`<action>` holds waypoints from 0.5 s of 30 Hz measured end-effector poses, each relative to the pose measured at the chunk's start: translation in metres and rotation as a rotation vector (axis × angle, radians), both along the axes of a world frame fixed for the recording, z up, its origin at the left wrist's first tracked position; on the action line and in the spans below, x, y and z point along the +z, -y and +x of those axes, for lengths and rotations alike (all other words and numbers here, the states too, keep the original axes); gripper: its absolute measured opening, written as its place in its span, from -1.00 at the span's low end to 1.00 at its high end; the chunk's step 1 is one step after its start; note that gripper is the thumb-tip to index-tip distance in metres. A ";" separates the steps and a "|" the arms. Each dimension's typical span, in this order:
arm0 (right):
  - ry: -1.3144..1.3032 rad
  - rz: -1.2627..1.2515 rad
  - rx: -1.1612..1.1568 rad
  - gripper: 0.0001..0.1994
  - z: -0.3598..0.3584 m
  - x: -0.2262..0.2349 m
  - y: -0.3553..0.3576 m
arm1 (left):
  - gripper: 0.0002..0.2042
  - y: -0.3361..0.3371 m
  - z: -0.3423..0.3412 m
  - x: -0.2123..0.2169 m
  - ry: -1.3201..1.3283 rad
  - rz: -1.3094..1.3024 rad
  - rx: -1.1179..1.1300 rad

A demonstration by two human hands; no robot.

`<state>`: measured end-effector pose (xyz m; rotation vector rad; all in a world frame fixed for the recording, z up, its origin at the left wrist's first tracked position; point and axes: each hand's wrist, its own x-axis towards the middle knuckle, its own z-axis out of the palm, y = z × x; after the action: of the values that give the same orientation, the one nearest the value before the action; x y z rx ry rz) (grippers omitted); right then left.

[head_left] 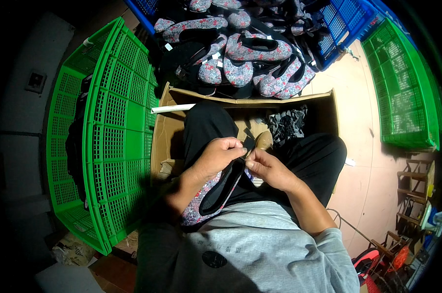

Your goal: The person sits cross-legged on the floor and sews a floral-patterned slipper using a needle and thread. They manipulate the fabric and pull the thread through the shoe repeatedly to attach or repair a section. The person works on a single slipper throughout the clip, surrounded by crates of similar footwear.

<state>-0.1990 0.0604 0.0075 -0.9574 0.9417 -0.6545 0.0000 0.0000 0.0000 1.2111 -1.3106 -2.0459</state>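
A grey fabric slip-on shoe (195, 205) with a red flower print and a black lining lies slanted across my lap, its opening facing up. My left hand (220, 155) is closed, thumb and forefinger pinching at the shoe's far end. Close against it, my right hand (270, 168) is closed too, its fingertips pinched at the same end of the shoe. What lies right between the fingertips is too small to make out. Just beyond my right hand shows a tan, rounded piece (264, 140); whether my fingers hold it is hidden.
An open cardboard box (252, 101) stands between my knees, with dark fabric scraps (287, 124) inside. Behind it, similar flowered shoes (257, 49) fill a blue crate (340, 31). Green crates stand at left (123, 105) and right (399, 90). A white tube (173, 108) crosses the box's left edge.
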 end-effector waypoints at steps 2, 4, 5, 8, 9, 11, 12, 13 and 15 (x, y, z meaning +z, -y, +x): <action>0.010 -0.021 -0.016 -0.79 0.001 -0.001 -0.001 | -0.91 0.000 0.000 0.000 -0.007 -0.009 -0.008; 0.025 0.011 -0.018 -0.81 0.002 -0.001 0.000 | -0.91 0.001 0.001 0.000 -0.005 -0.003 -0.006; 0.032 0.028 -0.019 -0.82 0.003 -0.001 0.000 | -0.91 0.001 0.002 0.000 -0.004 0.001 -0.006; 0.049 0.032 -0.041 -0.82 0.003 -0.002 -0.002 | -0.91 0.001 0.001 0.000 -0.005 -0.002 -0.007; 0.052 0.026 -0.042 -0.81 0.004 -0.003 -0.002 | -0.91 0.001 0.001 0.000 0.000 -0.005 -0.006; 0.057 0.015 -0.044 -0.80 0.005 -0.004 -0.002 | -0.91 0.001 0.001 -0.001 0.009 -0.012 -0.006; 0.056 0.006 -0.045 -0.80 0.005 -0.004 -0.002 | -0.91 0.001 0.001 -0.001 0.007 -0.008 -0.006; 0.056 -0.002 -0.046 -0.80 0.004 -0.005 -0.002 | -0.91 0.001 0.001 -0.001 0.004 -0.005 -0.005; 0.057 -0.010 -0.047 -0.80 0.004 -0.006 -0.002 | -0.90 0.001 0.001 -0.001 0.001 -0.007 -0.007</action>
<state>-0.1948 0.0627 0.0018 -0.9228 0.9135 -0.7228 0.0009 -0.0011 -0.0009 1.2061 -1.3229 -2.0443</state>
